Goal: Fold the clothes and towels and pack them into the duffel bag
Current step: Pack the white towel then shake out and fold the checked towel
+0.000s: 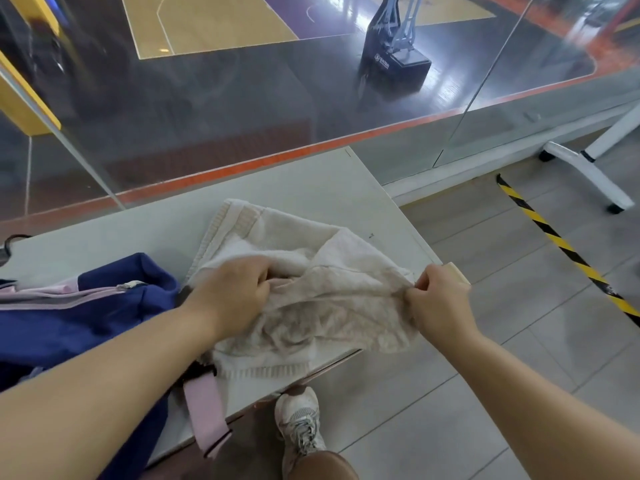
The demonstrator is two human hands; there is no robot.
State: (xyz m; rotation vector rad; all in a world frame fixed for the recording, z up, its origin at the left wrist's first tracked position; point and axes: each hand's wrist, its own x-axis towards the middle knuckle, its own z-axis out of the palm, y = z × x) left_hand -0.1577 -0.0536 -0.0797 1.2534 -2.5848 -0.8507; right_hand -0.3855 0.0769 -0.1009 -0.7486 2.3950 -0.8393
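A cream towel (301, 244) lies rumpled on the right end of the white table (145, 223), one edge hanging over the front. My left hand (232, 296) grips a bunch of the towel at its left middle. My right hand (440, 299) pinches its right corner near the table's edge and lifts it slightly. A navy duffel bag (69, 317) with pink trim and a zip sits on the table to the left, beside my left forearm. Its pink strap (206, 414) dangles over the front edge.
A glass wall (242, 116) stands right behind the table, with a sports court beyond it. Grey floor tiles lie to the right, crossed by a yellow-black tape stripe (561, 247). A white wheeled stand leg (588, 174) is at far right. My shoe (301, 420) is below the table.
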